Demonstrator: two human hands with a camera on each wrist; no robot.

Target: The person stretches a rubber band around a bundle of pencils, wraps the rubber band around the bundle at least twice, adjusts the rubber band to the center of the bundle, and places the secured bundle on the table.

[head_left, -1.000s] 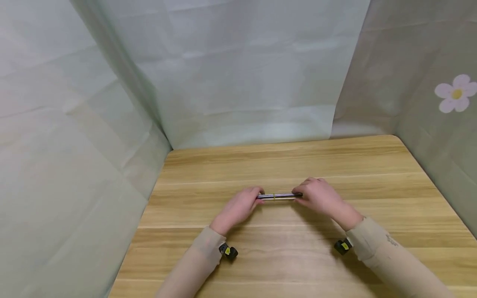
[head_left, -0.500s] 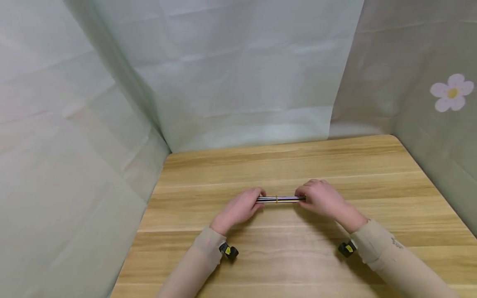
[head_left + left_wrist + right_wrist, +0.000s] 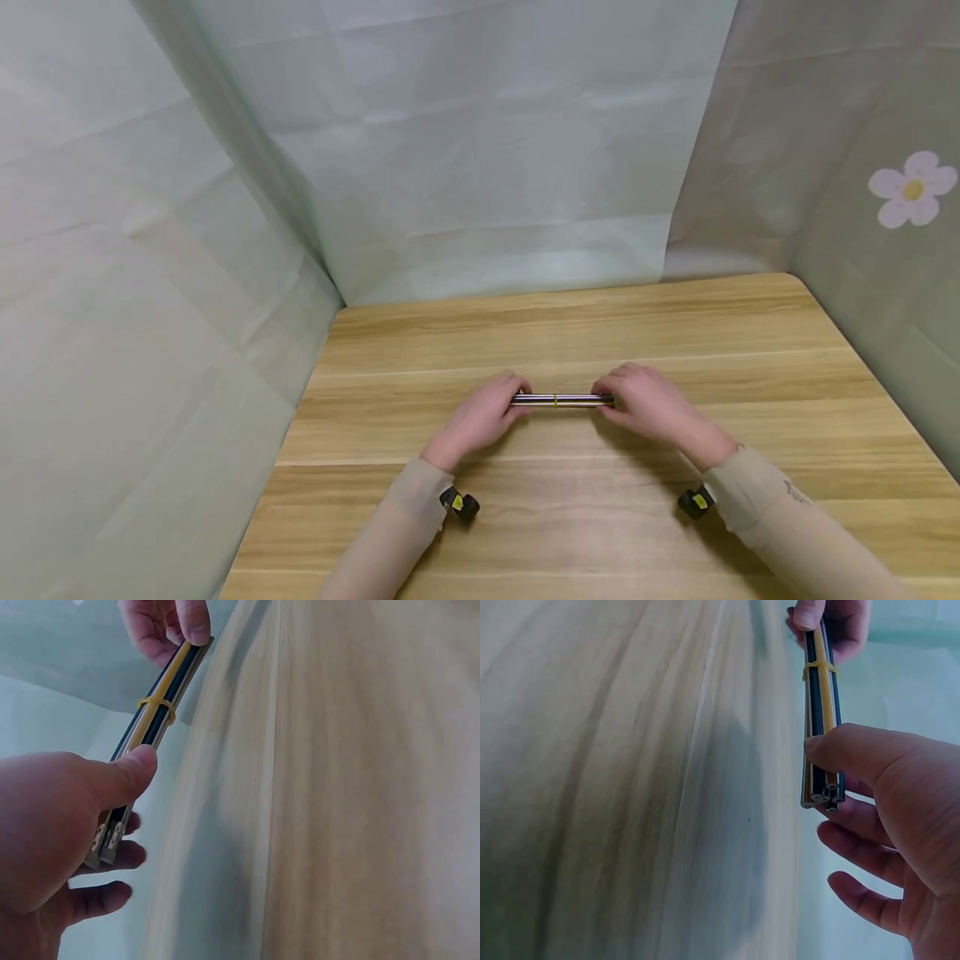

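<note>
both hands pinch one bundle of rods
left hand (image 3: 480, 417) and right hand (image 3: 651, 400) each pinch an end of the banded rod bundle (image 3: 562, 401), seemingly just above the table (image 3: 570, 517).

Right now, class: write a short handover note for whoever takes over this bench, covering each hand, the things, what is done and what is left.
Left hand: pinches the left end of the pencil bundle.
Right hand: pinches the right end.
Bundle: level, just above the wooden table, in front of the person.
Done: a yellow rubber band circles the bundle's middle.
Left: the bundle is not yet put down.
</note>
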